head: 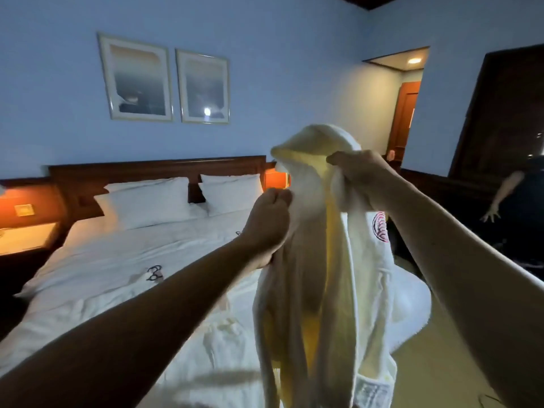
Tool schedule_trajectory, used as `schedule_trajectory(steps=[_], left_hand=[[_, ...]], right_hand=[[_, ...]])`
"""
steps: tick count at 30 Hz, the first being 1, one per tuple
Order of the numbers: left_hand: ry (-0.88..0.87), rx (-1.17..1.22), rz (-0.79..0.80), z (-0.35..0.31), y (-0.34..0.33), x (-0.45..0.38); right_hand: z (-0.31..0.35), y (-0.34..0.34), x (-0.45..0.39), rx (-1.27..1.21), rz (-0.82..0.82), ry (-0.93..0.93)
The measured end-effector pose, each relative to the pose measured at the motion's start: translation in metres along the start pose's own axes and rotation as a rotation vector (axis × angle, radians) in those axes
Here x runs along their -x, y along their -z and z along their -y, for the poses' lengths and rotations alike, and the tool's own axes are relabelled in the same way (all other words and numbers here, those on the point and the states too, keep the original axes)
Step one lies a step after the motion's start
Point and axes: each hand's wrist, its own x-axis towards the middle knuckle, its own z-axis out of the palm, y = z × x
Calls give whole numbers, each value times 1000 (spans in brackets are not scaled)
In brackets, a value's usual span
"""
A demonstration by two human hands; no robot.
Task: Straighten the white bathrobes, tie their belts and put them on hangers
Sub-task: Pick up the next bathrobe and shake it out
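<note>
I hold a white bathrobe (329,278) up in the air over the foot of the bed. My left hand (269,222) grips the left front edge just below the collar. My right hand (360,175) grips the right side of the collar, a little higher. The collar (312,142) arches between them and the robe hangs open down the front. A red round emblem (380,226) shows on its right chest. More white towelling (223,328), perhaps a second robe, lies crumpled on the bed below. No hanger can be made out.
A wide bed (117,260) with white sheets and pillows (153,201) fills the left. Lit bedside tables (26,231) flank the dark headboard. Another person's arm (500,198) reaches in at the right, by dark furniture. An open doorway (403,113) lies behind.
</note>
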Motion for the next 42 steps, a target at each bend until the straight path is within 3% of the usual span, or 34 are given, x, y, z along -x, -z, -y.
schedule_trajectory(steps=[6,9,11,14,17,20,25,29,31,34,39,42], left_hand=[[-3,-222,-124,-43,126,30],[87,-162,-118,-55,186,56],[88,-177,-82,-63,218,73],[34,-443,8,-72,269,94],[45,-1111,109,-80,327,115],[103,-1609,154,-81,386,135],[-14,-1642,-123,-78,469,163],[-79,-1612,-68,-78,495,186],[-76,-1573,-32,-81,500,197],[-4,-1514,-136,-82,500,207],[22,-1509,-296,-72,503,196],[2,-1417,-381,-50,470,186]], right_hand=[[40,-105,83,-219,551,-112],[56,-149,111,-313,653,-95],[63,-175,124,-264,661,-52],[67,-204,144,-44,648,101],[60,-227,147,315,540,428],[41,-238,140,485,351,526],[30,-235,135,500,242,507],[44,-246,136,330,214,471],[51,-251,137,254,155,440],[56,-256,138,118,138,438],[63,-267,153,9,235,675],[79,-274,167,-139,210,695]])
